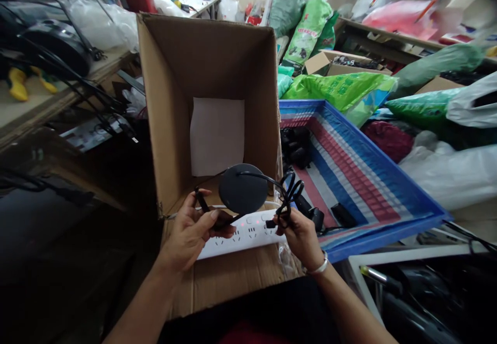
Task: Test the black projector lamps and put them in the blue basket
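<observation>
My left hand (pixel 193 231) is closed on a dark stem that carries a round black disc (pixel 243 188), held just above a white power strip (pixel 243 234) with small red lights. My right hand (pixel 301 238) pinches the plug end of a bundled black cable (pixel 289 194) that runs from the disc. Both hands hover over the near flap of an open cardboard box (pixel 171 100). A white sheet of paper (pixel 217 137) lies inside the box.
A blue plastic crate (pixel 388 199) with a red, white and blue striped liner holds black devices to the right. Green and white bags pile up behind it. Cluttered shelves with black cables stand at the left. A white-framed tray with dark items sits at the lower right.
</observation>
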`<state>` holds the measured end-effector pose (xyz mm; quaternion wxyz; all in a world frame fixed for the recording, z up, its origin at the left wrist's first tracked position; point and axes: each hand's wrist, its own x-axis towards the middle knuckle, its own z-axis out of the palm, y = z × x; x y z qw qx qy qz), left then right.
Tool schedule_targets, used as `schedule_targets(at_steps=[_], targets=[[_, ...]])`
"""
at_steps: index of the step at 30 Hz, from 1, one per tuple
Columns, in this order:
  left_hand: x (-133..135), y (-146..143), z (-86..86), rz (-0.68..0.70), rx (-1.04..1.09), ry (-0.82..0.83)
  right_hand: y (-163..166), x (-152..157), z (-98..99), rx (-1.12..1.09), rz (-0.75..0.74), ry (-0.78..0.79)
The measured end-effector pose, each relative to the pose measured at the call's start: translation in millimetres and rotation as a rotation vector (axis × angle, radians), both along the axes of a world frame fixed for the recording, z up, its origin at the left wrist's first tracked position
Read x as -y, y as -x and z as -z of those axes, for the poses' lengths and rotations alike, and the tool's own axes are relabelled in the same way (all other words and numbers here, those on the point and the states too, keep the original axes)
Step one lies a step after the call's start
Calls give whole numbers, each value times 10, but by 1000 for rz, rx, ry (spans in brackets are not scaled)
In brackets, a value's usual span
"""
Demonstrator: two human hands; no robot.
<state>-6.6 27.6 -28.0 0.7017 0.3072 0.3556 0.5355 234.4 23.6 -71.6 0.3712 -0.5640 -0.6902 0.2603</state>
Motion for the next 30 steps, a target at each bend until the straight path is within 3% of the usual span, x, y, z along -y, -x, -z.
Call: schedule_targets(at_steps=[7, 14, 24, 30], targets=[[-25, -22, 35, 13, 2, 15, -17, -38, -7, 33, -33, 15], [-76, -30, 88, -12, 108, -4, 99, 28, 131, 255, -143, -155], [-135, -110, 212, -4, 60, -175, 12, 56, 431, 142, -54, -156], [-89, -112, 253, -17, 77, -152, -42, 47, 546, 25, -19, -68]])
